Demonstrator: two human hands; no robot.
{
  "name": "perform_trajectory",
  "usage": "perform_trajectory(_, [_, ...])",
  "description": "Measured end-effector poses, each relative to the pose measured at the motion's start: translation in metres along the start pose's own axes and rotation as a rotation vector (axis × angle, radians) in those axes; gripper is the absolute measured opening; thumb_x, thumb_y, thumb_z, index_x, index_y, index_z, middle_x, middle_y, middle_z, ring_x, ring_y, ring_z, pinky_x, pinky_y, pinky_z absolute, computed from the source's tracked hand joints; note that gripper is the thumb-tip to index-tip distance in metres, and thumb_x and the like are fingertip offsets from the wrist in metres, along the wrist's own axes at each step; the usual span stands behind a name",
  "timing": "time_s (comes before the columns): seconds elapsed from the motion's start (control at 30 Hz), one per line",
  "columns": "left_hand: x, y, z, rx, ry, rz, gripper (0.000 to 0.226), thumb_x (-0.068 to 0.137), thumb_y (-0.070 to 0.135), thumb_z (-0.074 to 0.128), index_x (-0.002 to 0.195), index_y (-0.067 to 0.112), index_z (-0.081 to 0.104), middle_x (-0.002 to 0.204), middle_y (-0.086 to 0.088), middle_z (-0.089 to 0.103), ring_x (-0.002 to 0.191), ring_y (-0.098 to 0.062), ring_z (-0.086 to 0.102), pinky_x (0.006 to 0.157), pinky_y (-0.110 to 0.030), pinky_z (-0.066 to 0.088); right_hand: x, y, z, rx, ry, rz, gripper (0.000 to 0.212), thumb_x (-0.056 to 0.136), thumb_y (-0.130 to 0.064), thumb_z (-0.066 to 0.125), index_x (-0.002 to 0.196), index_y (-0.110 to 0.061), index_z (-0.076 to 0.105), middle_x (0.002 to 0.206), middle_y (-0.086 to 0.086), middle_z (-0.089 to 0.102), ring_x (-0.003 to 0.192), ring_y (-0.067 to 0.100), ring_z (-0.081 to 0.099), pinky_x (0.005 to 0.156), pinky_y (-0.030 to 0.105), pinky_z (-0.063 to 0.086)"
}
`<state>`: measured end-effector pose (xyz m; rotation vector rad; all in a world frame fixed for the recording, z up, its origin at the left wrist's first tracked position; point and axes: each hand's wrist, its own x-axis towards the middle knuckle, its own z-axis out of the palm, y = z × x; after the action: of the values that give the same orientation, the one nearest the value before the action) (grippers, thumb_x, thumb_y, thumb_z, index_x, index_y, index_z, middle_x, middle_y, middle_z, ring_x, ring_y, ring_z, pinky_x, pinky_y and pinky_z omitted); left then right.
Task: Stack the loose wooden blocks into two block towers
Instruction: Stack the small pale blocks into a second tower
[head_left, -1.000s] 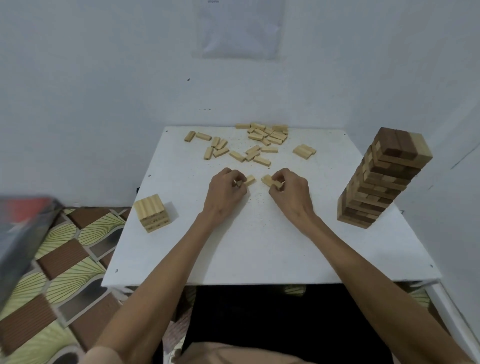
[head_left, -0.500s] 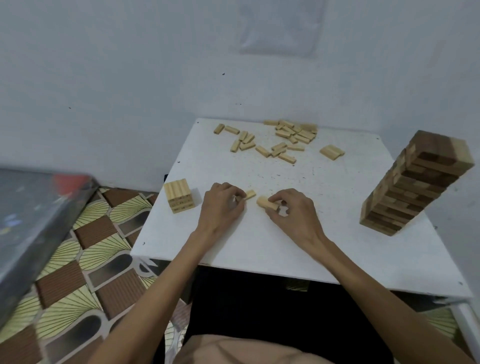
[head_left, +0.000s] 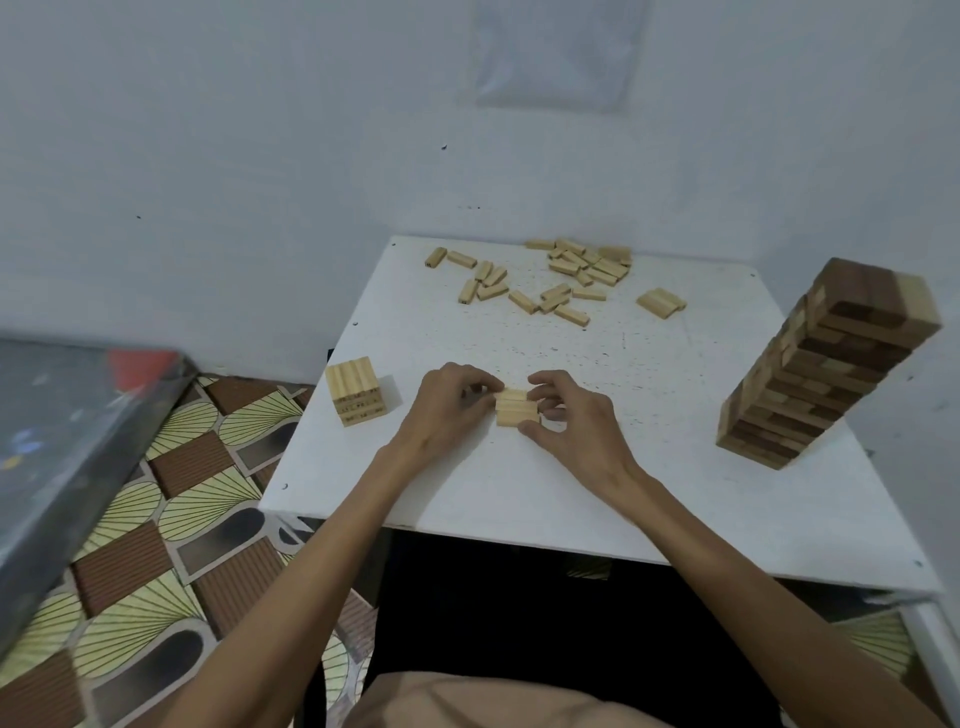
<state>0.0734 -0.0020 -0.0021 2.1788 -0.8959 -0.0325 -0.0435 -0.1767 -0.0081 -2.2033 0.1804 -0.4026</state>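
At the centre of the frame, the left hand (head_left: 451, 410) and right hand (head_left: 574, 423) press a block row (head_left: 517, 408) between them on the table (head_left: 467, 499). Both hands' fingers are curled, pinching the row's two ends. A short stack (head_left: 356, 392) stands at the table's left edge and a tall tower (head_left: 826, 364) at the right. Loose blocks (head_left: 550, 283) lie scattered in the upper centre.

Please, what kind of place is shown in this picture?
Probably a corner of a room at home: a small white table against bare walls, a patterned mat on the floor, wooden blocks for a stacking game.
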Motion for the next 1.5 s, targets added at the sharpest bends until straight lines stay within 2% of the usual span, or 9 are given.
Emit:
perform_trajectory(0.07, [-0.002,0.001,-0.003,-0.024,-0.041,0.011,0.026,0.097,0.011,0.063,0.119,0.018,0.075,0.097,0.023,0.065,0.089,0.002,0.059,0.085,-0.023,0.048,0.002,0.003,0.001,-0.044,0.015,-0.026,0.052,0.083,-0.015,0.087,0.129,-0.014,0.063,0.111,-0.001,0.065,0.095,0.012,0.062,0.087,0.025,0.057])
perform_trajectory(0.17, [-0.005,-0.002,-0.006,0.002,-0.104,0.008,0.049,0.089,0.024,0.055,0.136,0.017,0.062,0.126,0.005,0.064,0.112,-0.010,0.051,0.095,-0.027,0.043,0.007,0.008,-0.005,-0.210,-0.027,-0.028,0.055,0.084,-0.031,0.085,0.133,-0.020,0.061,0.111,-0.006,0.053,0.101,0.011,0.052,0.085,0.026,0.049])
perform_trajectory(0.3, [-0.007,0.003,-0.009,0.273,-0.244,-0.012,0.080,0.079,0.057,0.050,0.149,0.020,0.045,0.123,0.002,0.054,0.116,-0.020,0.044,0.094,-0.036,0.039,0.016,0.008,-0.015,-0.292,-0.234,0.023,0.062,0.089,-0.042,0.072,0.145,-0.025,0.050,0.101,-0.009,0.053,0.099,0.011,0.050,0.080,0.025,0.041])
perform_trajectory(0.5, [0.003,0.012,-0.010,0.368,-0.391,0.004,0.059,0.093,0.040,0.062,0.147,0.022,0.046,0.113,0.008,0.052,0.112,-0.018,0.055,0.089,-0.036,0.047,0.037,-0.006,-0.025,-0.346,-0.413,0.014,0.056,0.087,-0.031,0.072,0.140,-0.021,0.056,0.096,-0.008,0.063,0.086,0.009,0.059,0.078,0.031,0.052])
perform_trajectory(0.67, [0.013,0.017,-0.012,0.326,-0.436,-0.014,0.046,0.092,0.035,0.063,0.135,0.020,0.057,0.106,0.006,0.056,0.102,-0.020,0.059,0.089,-0.037,0.049,0.047,-0.010,-0.027,-0.336,-0.492,0.014,0.053,0.087,-0.026,0.073,0.137,-0.021,0.057,0.092,-0.005,0.065,0.077,0.005,0.056,0.071,0.023,0.046])
perform_trajectory(1.17, [0.019,0.018,-0.015,0.315,-0.477,0.002,0.013,0.090,0.021,0.065,0.098,0.010,0.064,0.081,-0.002,0.061,0.076,-0.023,0.055,0.070,-0.039,0.047,0.061,-0.012,-0.031,-0.370,-0.578,0.048,0.053,0.089,-0.030,0.078,0.137,-0.021,0.057,0.087,-0.011,0.071,0.084,0.004,0.063,0.083,0.031,0.054])
perform_trajectory(1.27, [0.019,0.015,-0.015,0.318,-0.480,0.012,0.024,0.092,0.026,0.066,0.111,0.012,0.066,0.092,-0.002,0.060,0.083,-0.021,0.055,0.076,-0.037,0.047,0.061,-0.012,-0.031,-0.381,-0.582,0.045,0.052,0.089,-0.029,0.078,0.136,-0.020,0.058,0.088,-0.009,0.071,0.084,0.006,0.063,0.084,0.034,0.054])
perform_trajectory(1.37, [0.016,0.006,-0.015,0.282,-0.401,0.018,0.057,0.089,0.037,0.073,0.141,0.021,0.057,0.119,0.000,0.053,0.108,-0.017,0.051,0.093,-0.034,0.046,0.062,-0.013,-0.032,-0.381,-0.585,0.051,0.051,0.089,-0.027,0.078,0.135,-0.019,0.058,0.090,-0.006,0.071,0.084,0.008,0.063,0.084,0.035,0.054])
perform_trajectory(1.5, [0.008,-0.004,-0.015,0.217,-0.293,0.084,0.048,0.085,0.041,0.078,0.128,0.029,0.061,0.124,0.007,0.061,0.113,-0.015,0.049,0.097,-0.041,0.045,0.061,-0.010,-0.031,-0.374,-0.579,0.057,0.050,0.089,-0.028,0.078,0.134,-0.019,0.059,0.094,-0.006,0.069,0.084,0.008,0.060,0.081,0.033,0.052])
